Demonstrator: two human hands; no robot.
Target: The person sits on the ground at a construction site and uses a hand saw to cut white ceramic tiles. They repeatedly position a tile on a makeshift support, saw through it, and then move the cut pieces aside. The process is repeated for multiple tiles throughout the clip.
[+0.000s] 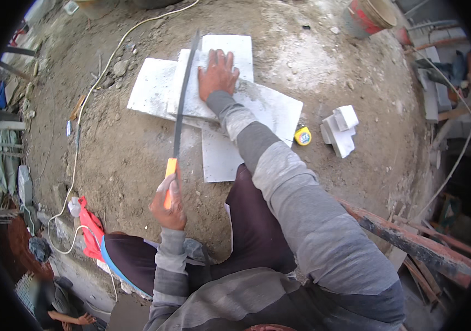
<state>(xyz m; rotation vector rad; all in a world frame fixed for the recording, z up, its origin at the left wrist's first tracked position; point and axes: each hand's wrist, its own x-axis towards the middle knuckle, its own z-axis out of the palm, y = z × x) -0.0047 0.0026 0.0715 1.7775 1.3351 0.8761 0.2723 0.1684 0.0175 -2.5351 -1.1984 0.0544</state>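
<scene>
My left hand (168, 203) is wrapped round the orange handle (170, 175) of a hand saw. Its long dark blade (179, 110) points away from me and crosses the left part of a white block (189, 95), which looks like lightweight concrete. My right hand (218, 74) lies on top of this block with its fingers spread, to the right of the blade. Beneath, another white slab (150, 88) lies crosswise, and one more slab (221, 160) sticks out toward my knee. Whether the blade's teeth are sunk into the block cannot be made out.
A yellow tape measure (302, 135) and small white offcuts (339, 131) lie on the dirt at right. A pale cable (79, 118) runs along the left. A bucket (369, 17) stands far right. A rusty beam (412, 240) lies near right. Another person (70, 314) is at lower left.
</scene>
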